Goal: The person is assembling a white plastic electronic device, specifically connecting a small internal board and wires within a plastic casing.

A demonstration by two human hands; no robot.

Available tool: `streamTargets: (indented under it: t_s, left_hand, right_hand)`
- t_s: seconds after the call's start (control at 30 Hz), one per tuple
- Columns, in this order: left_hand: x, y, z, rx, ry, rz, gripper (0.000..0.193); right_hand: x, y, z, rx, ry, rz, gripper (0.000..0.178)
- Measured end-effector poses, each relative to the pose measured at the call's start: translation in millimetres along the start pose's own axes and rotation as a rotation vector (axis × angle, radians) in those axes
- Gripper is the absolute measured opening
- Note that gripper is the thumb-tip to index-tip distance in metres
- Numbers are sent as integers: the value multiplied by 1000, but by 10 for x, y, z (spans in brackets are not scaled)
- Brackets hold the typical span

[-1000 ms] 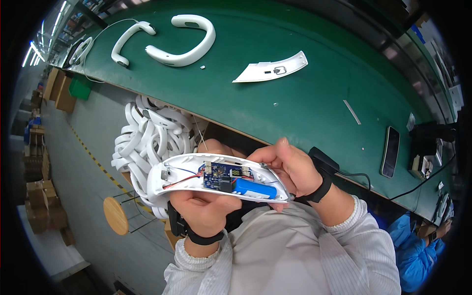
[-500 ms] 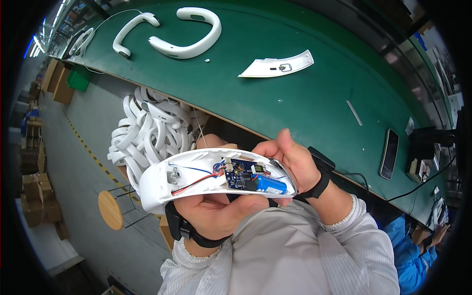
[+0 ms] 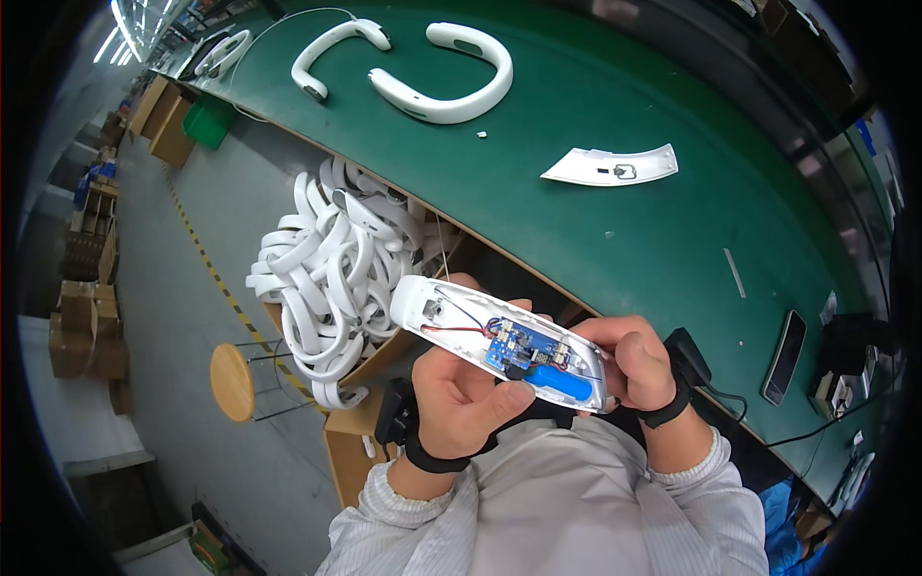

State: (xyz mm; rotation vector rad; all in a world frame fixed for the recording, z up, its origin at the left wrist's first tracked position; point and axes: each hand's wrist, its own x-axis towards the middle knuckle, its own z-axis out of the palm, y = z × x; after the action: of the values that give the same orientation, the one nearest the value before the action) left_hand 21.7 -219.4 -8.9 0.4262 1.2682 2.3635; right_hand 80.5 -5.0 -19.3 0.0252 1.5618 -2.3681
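Note:
In front of my body is an opened white neck fan housing (image 3: 451, 336), a long curved shell with its inside facing up. A blue circuit board (image 3: 519, 344) sits inside it, with a blue cylindrical battery (image 3: 562, 382) beside the board and thin red and dark wires running toward the left end. My left hand (image 3: 459, 403) grips the shell from below, thumb along the near edge and some fingertips showing past the far edge. At the right end, my right hand (image 3: 636, 363) has its fingers closed around the shell's tip; part of that grip is hidden.
On the green table (image 3: 576, 96) lie a U-shaped white neck fan (image 3: 495, 82), a smaller curved piece (image 3: 322, 58), a white cover (image 3: 610, 168) and a phone (image 3: 786, 357). Many white housings (image 3: 327, 259) fill a carton left of the table. A round stool (image 3: 232, 382) stands beyond.
The housing has turned clockwise, its right end now lower, and its inside faces me more squarely. Both hands moved with it. The whole scene has shifted right in view.

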Motion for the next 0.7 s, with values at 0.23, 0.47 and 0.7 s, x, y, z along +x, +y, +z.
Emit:
streamTargets:
  t_s: [0.23, 0.47, 0.7]
  left_hand:
    - [-39, 8, 21, -47, 6, -64, 63]
    - [-74, -35, 85, -82, 59, -86, 63]
    - [-93, -42, 135, -87, 119, -40, 50]
  right_hand:
    - [1, -29, 58, -189, 84, -222, 89]
    - [-92, 63, 76, -376, 126, -324, 78]
    - [-91, 79, 101, -584, 133, -492, 70]
